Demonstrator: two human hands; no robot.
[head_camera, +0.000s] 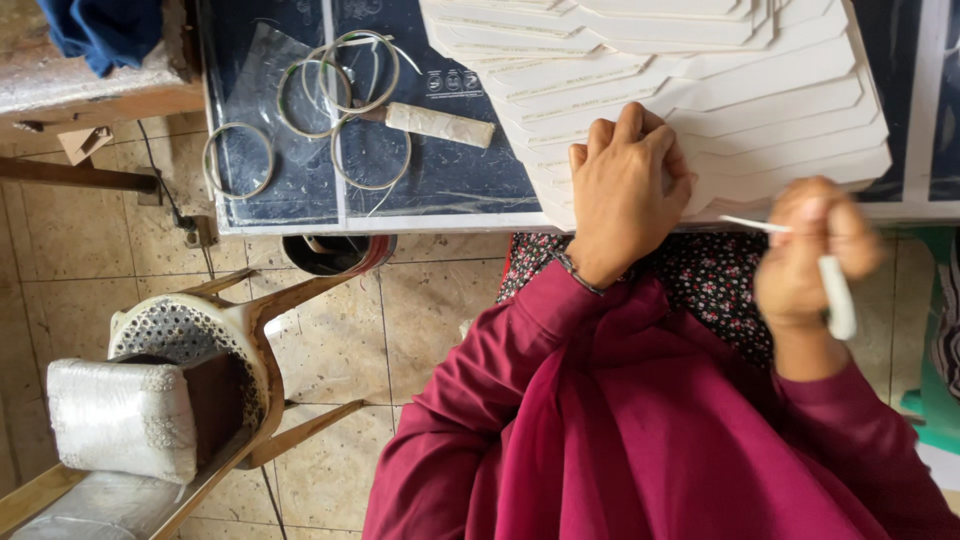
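card stack (760, 90) on table (450, 185), rings (330, 100) left

One head camera, looking steeply down from close above onto the desk (420, 205) edge, lap and tiled floor (90, 260).

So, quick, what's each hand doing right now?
Left hand: open, palm down on the stack of white card pieces.
Right hand: closed on a thin white tool, blurred.
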